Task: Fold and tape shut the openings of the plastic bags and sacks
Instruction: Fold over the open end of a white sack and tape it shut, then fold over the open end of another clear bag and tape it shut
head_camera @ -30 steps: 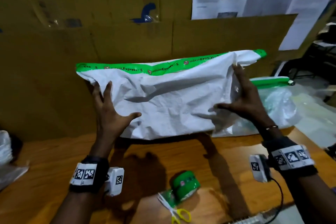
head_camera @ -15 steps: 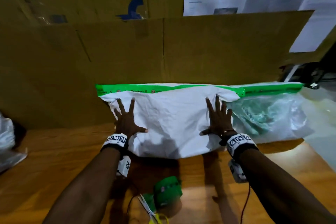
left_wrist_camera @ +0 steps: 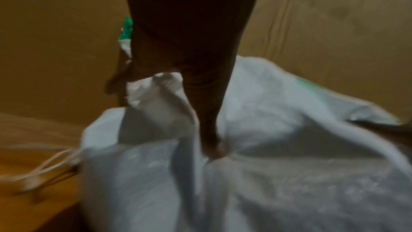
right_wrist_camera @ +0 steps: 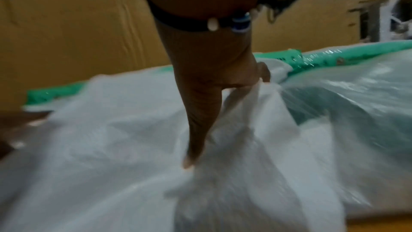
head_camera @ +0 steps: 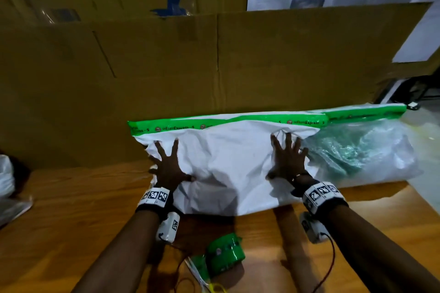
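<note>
Sack lies taped-edge-away on the table, pinned under left hand and right hand, both flat with fingers spread, gripping nothing; advise even outward pressure from both palms toward tape beyond fingertips.

A packing workspace: cardboard sheets wall a wooden table holding green tape and taped sacks.

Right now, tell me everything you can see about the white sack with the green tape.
The white sack looks like crinkled woven plastic, lying flat on the wooden table against the cardboard wall. Green printed tape runs along its far edge. The left hand and right hand press on it, fingers spread. Its right end overlaps a clear bag.
</note>
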A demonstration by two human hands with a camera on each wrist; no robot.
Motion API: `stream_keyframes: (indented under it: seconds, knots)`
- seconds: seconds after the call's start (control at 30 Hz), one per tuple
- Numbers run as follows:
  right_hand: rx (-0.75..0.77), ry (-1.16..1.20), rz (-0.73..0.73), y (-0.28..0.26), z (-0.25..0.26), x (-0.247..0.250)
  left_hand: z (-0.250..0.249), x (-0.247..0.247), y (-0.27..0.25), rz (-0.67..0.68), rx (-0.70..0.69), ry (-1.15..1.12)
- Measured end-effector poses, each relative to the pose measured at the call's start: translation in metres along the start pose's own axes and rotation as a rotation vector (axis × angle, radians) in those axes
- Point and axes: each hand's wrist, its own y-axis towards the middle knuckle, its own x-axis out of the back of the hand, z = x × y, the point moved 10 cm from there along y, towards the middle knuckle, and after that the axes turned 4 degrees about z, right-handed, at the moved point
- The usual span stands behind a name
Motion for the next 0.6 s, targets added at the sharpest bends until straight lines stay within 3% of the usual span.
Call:
stream_keyframes:
  seconds: [0.07,0.17,0.23,0.3,0.6]
  knots:
    - [-0.025,0.009,-0.098,-0.011,0.005,0.013,-0.011,0.002,-0.015,-0.096,0.02,0.034]
    - [0.259,0.169,-0.421,-0.035,0.04,0.022,-0.042,-0.011,-0.045,-0.146,-0.059,-0.006]
    - [0.402,0.241,-0.368,-0.041,0.067,-0.002,-0.062,-0.03,-0.058,-0.128,-0.18,-0.026]
    - [0.363,0.259,-0.262,-0.04,0.076,-0.031,-0.062,-0.05,-0.053,-0.091,-0.212,0.007]
    - [0.217,0.119,-0.211,0.009,0.058,-0.066,-0.057,-0.073,0.014,0.0,-0.1,0.077]
